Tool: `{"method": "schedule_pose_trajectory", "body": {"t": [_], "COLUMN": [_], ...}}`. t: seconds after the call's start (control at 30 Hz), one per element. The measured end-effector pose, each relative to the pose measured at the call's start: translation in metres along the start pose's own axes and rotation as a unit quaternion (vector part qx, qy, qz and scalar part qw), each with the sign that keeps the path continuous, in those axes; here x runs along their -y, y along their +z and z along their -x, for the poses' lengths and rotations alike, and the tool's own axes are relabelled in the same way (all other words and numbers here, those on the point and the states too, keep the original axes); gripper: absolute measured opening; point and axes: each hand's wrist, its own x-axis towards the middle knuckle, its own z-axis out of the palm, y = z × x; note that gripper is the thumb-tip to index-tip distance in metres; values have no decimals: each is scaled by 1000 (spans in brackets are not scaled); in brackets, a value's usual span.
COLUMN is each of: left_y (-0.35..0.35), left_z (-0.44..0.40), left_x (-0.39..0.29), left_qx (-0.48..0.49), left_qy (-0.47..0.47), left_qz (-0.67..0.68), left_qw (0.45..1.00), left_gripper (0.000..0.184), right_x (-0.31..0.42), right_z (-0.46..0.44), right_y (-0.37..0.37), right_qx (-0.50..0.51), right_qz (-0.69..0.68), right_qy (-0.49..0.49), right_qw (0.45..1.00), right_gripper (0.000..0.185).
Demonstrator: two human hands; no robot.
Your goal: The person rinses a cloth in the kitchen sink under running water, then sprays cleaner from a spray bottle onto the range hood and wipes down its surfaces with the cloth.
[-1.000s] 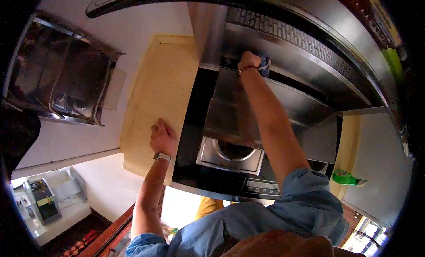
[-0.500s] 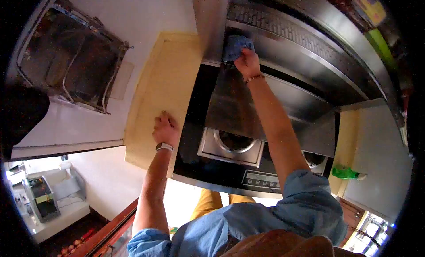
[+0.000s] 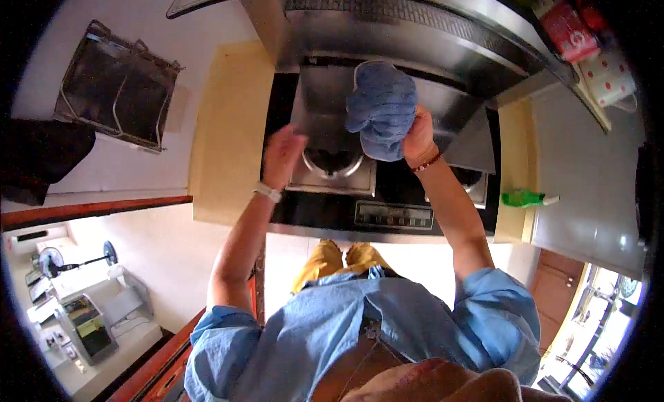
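Observation:
A bunched blue cloth (image 3: pixel 382 111) hangs from my right hand (image 3: pixel 419 138), whose fingers are closed on its right edge, above the stove. My left hand (image 3: pixel 283 153) is blurred by motion over the left side of the stove, near the left burner (image 3: pixel 332 164); how its fingers are held is not clear. Behind the cloth are the shiny metal panels (image 3: pixel 443 101) at the back of the stove. The control panel (image 3: pixel 394 215) lies at the stove's front edge, between my forearms.
The range hood (image 3: pixel 408 32) spans the top. A yellowish counter (image 3: pixel 232 135) borders the stove on the left. At the right stands a green bottle (image 3: pixel 522 198). A dark rack (image 3: pixel 119 87) hangs on the left wall; a dotted mug (image 3: pixel 607 80) is at upper right.
My right hand has come away from the back of the stove with the cloth, toward my body. My left hand has lifted off the yellowish counter and moved right over the stove.

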Motion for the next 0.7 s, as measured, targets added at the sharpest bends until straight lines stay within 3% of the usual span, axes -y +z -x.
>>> {"method": "schedule_pose_trajectory", "body": {"t": [0.07,0.17,0.2,0.27,0.33,0.4,0.43,0.47,0.5,0.53,0.57,0.6,0.63,0.67,0.7], "left_y": [47,103,114,125,116,97,89,76,65,54,45,36,28,20,11], "left_z": [23,40,47,53,62,64,69,73,73,79,82,86,89,91,92], "left_x": [-36,-12,-37,-84,-114,-116,-123,-124,-122,-118,-121,-126,-130,-128,-125], "left_qx": [187,278,201,128,78,95,94,76,90,39,24,4,-18,-17,-31], "left_qy": [-81,26,-104,-232,-172,-165,-152,-176,-137,-114,-123,-123,-122,-126,-129], "left_qz": [136,140,271,389,463,464,471,451,427,393,383,367,351,349,341], "left_qw": [970,950,936,882,866,865,864,872,889,912,915,922,928,928,931], "left_gripper": [34,24,21,18,21,30,34,38,38,39,40,40,40,40,40], "right_x": [-6,-10,-8,2,8,11,14,18,22,30,50,75,98,123,149], "right_z": [25,53,63,89,122,157,177,201,224,242,264,281,300,314,328], "right_y": [16,11,6,1,-9,-24,-32,-60,-89,-99,-138,-157,-156,-161,-170], "right_qx": [11,38,59,12,-35,-193,-159,-208,-251,-382,-451,-473,-603,-557,-574], "right_qz": [-3,43,93,151,205,475,406,342,275,367,404,382,505,479,540], "right_qy": [15,27,23,19,18,9,-20,-100,-180,-302,-423,-506,-460,-485,-441], "right_qw": [1000,998,994,988,978,859,900,911,910,793,674,612,412,474,429], "right_gripper": [33,31,31,31,31,28,31,33,35,35,37,51,62,70,75]}}
